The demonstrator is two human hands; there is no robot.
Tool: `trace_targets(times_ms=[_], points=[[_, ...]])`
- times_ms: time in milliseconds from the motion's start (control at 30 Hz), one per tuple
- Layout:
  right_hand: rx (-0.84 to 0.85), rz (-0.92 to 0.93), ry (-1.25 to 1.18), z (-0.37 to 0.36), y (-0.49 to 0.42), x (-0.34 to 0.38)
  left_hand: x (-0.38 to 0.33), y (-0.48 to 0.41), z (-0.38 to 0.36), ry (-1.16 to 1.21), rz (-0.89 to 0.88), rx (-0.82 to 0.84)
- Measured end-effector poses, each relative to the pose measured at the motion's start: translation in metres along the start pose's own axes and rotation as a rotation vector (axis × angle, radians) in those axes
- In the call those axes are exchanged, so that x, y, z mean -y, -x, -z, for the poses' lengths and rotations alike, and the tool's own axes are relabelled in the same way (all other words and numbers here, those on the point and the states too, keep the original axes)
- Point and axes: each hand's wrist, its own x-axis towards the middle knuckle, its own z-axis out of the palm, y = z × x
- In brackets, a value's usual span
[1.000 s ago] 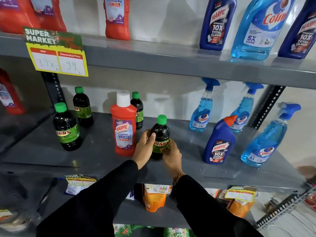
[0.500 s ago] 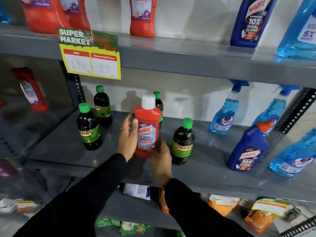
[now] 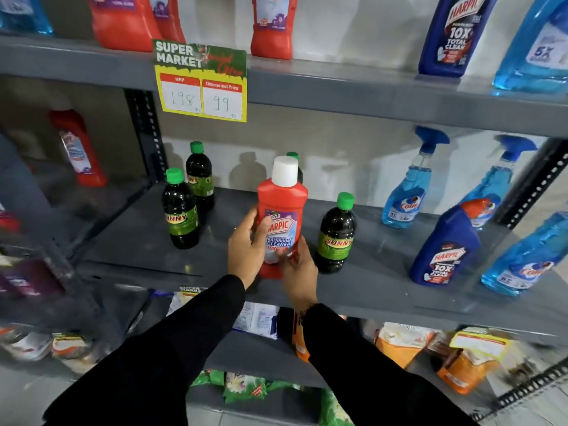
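A red Harpic bathroom cleaner bottle [image 3: 282,210] with a white cap stands upright on the grey middle shelf [image 3: 138,250]. My left hand [image 3: 247,247] grips its left side, thumb across the label. My right hand [image 3: 299,273] holds its lower right side, fingers curled on the label. Just right of it stands a dark Sunny bottle [image 3: 336,233] with a green cap, apart from my hands. Two more dark Sunny bottles [image 3: 180,209] stand at the shelf's left, and the green cap of another shows behind the red bottle.
Blue Colin spray bottles [image 3: 405,182] and a dark blue Harpic bottle [image 3: 445,244] stand on the right. The upper shelf carries red and blue bottles and a yellow price tag [image 3: 201,84]. Pouches [image 3: 399,345] lie on the lower shelf. A slotted upright [image 3: 146,133] is at left.
Both hands left the dark Sunny bottle and moved left to the red Harpic bottle, which they now hold. The camera view has shifted left.
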Motion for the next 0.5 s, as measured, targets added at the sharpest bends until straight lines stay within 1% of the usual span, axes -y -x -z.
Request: trace_targets(times_ms=[133,233,333,400,500], points=[[0.01,0.156,-0.043,0.016,0.023,0.03,-0.037,0.022,0.007,0.056,-0.134,-0.103],[0.021,0.309,-0.048,0.032,0.035,0.064,-0.07,0.032,0.016,0.165,-0.242,-0.104],[-0.014,0.498,-0.08,0.046,0.037,0.116,-0.124,0.028,0.032,0.195,-0.407,-0.114],[-0.028,0.583,-0.149,0.054,0.036,0.157,-0.163,0.018,0.042,0.185,-0.519,-0.102],[-0.005,0.693,-0.246,0.067,0.035,0.224,-0.225,-0.004,0.061,0.173,-0.678,-0.087]])
